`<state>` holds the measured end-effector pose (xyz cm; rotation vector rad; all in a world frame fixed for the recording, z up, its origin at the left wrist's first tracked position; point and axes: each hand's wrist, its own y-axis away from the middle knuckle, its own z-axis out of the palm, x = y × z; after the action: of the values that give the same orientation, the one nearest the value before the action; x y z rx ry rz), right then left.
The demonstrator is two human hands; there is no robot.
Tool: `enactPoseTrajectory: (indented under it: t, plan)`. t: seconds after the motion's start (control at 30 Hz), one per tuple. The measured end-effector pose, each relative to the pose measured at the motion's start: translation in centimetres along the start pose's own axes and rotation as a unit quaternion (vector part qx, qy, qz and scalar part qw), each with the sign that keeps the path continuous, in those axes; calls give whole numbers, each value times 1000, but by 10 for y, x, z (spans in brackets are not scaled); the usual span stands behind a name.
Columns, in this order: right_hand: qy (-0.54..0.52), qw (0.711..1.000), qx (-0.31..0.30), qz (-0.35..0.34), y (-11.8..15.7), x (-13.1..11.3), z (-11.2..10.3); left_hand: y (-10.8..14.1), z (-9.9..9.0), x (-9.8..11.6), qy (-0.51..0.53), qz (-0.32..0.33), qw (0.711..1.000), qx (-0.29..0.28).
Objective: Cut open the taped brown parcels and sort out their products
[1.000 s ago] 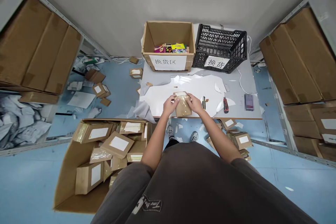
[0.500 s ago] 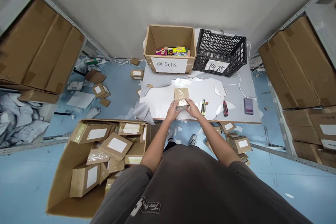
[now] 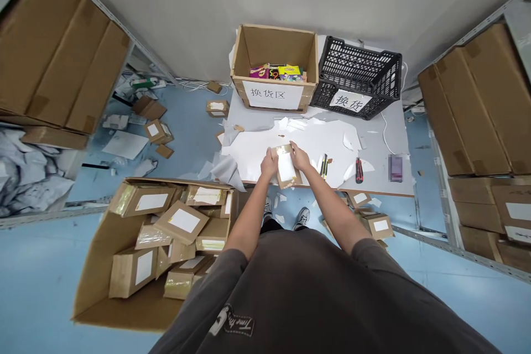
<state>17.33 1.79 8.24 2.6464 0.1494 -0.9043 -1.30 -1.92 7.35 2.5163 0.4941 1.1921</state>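
Observation:
A small cardboard box [image 3: 285,165] with a white label facing up is held at the front edge of the table. My left hand [image 3: 269,163] grips its left side, and my right hand [image 3: 299,157] grips its upper right side. To the right on the white table [image 3: 385,177] lie a yellow-and-black utility knife [image 3: 324,166], a red-and-black tool [image 3: 359,170] and a purple item [image 3: 395,168]. Paper scraps [image 3: 292,124] are scattered behind the held box.
At the table's back stand an open carton [image 3: 274,95] with colourful packs inside and a black crate [image 3: 360,72]. A large carton [image 3: 95,282] full of parcels is at lower left. Shelves with boxes [image 3: 62,55] flank both sides; more parcels [image 3: 377,225] lie under the table.
The small box has been turned so that its white label shows, and it has moved towards me, over the table's front edge. Both hands still hold it. The camera view has shifted slightly.

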Motion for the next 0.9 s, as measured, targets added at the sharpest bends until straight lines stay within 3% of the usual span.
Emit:
enactPoseTrajectory:
  t: [0.1,0.17,0.27,0.37,0.43,0.57,0.67,0.83,0.9]
  plan:
    - [-31,999,-10,3,-7,4,20,-7,3,-18,26,-20,999,-36]
    - [-50,998,17,-17,2,17,23,0,-2,-31,16,30,999,-20]
    - [-53,994,86,-39,27,51,10,13,-16,-41,-65,129,989,-12]
    - [-26,990,139,-10,54,95,-14,15,-25,-36,-180,214,953,-118]
    - [-9,988,151,27,68,124,-29,10,-26,-28,-240,234,927,-171]
    - [-7,985,154,74,83,174,-41,-5,-19,-16,-315,212,906,-187]
    - [-19,982,152,108,74,201,-30,-11,-14,-12,-333,184,909,-172]
    - [-23,965,97,242,37,219,4,-9,0,-5,-345,140,919,-129]
    - [-21,962,86,260,28,218,11,-7,5,-5,-346,133,922,-113]
